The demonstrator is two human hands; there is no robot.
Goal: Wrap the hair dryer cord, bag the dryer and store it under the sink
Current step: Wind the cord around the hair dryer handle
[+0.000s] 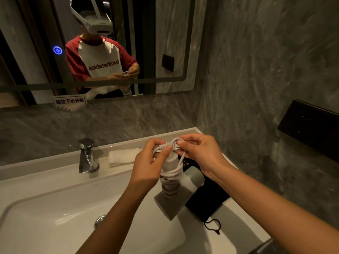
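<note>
the left hand [148, 162] and right hand [200, 153] are both pinching the white wound cord [173, 174] at the upward-pointing handle tip of the grey plastic hair dryer [167, 204], over the white sink [36, 226]. the black drawstring cloth bag [207, 200] is lying just beyond, nearer the right hand.

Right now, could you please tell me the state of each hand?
Left hand: pinches the white cord at the hair dryer handle.
Right hand: pinches the cord's end loop.
</note>
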